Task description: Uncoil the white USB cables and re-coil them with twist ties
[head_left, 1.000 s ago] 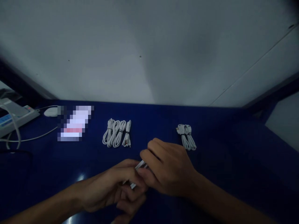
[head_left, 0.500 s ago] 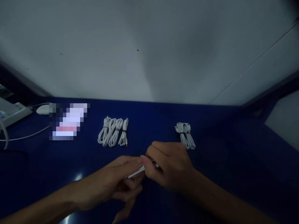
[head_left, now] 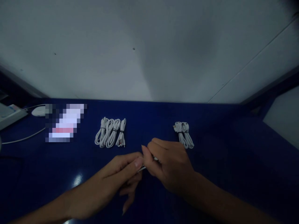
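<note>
Between my two hands is a white cable [head_left: 141, 169], mostly covered by my fingers. My left hand [head_left: 121, 174] pinches it between thumb and fingers, with the lower fingers bent loosely downward. My right hand [head_left: 167, 163] is curled around its other end, and a bit of white shows inside the fist. Beyond my left hand lie several bundled white cables [head_left: 108, 133], each tied with a black band. Just past my right knuckles are more tied white cables [head_left: 184, 133], one with a USB plug at its upper left.
The blue tabletop [head_left: 149, 121] meets a pale grey wall [head_left: 105, 62] at the back. At the left are a pixelated bright panel [head_left: 66, 121], a white mouse-like object [head_left: 38, 111], a white device [head_left: 12, 113] and a loose white cord [head_left: 25, 140].
The left thumb has shifted along the cable, and less of the cable shows between the hands. My right thumb now points up more. The whole view has slid slightly.
</note>
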Available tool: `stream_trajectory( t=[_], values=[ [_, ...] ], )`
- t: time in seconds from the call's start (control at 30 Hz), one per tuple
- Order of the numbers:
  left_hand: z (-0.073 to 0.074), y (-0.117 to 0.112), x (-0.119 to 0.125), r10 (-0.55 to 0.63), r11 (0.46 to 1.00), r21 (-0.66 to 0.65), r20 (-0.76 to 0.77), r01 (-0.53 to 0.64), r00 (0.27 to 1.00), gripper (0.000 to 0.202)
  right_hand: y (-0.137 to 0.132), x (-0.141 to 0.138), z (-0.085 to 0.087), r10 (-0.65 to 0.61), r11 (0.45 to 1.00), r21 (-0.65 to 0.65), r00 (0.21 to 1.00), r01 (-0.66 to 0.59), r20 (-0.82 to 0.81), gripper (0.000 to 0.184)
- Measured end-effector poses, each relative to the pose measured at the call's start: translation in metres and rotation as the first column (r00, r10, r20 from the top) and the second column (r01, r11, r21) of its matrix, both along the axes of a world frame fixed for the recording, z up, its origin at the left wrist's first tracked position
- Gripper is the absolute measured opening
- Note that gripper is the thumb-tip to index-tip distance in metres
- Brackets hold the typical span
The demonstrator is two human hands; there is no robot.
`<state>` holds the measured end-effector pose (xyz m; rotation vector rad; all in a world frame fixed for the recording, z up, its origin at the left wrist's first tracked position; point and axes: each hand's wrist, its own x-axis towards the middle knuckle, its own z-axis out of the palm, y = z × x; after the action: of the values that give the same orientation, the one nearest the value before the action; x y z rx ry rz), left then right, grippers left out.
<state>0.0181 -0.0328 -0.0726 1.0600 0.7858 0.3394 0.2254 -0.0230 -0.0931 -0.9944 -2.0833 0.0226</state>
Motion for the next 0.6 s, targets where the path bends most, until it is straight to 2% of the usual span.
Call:
stream_trajectory(
  t=[0.1,0.17,0.23,0.33,0.43,0.6],
  values=[
    [0.002,-0.004,-0.002,0.002,0.996,0.084,-0.15,0.011,0.989,0.049,0.002,0.002,0.002,0.031,0.999,-0.042,0.999,-0.03,0.02,0.047],
    [0.002,-0.005,-0.005,0.002,0.99,0.138,-0.219,0.029,0.976,0.052,0.003,0.004,0.002,0.05,0.998,-0.028,0.996,-0.048,0.068,0.048],
    [0.002,-0.004,-0.006,-0.001,0.99,0.135,-0.239,0.035,0.971,0.054,0.006,0.006,0.001,0.059,0.998,0.01,0.989,-0.061,0.133,0.048],
    [0.005,-0.003,-0.005,-0.025,0.996,0.077,-0.219,0.043,0.975,0.053,0.009,0.007,-0.002,0.072,0.988,0.125,0.982,-0.094,0.173,0.046],
    [0.01,-0.001,-0.002,-0.055,0.998,0.019,-0.139,0.059,0.989,0.049,0.01,0.006,-0.001,0.071,0.971,0.218,0.988,-0.099,0.135,0.045],
    [0.016,0.003,0.001,-0.068,0.997,-0.03,-0.035,0.067,0.997,0.048,0.007,0.002,-0.001,0.089,0.986,0.133,0.994,-0.096,0.057,0.049]
  ],
)
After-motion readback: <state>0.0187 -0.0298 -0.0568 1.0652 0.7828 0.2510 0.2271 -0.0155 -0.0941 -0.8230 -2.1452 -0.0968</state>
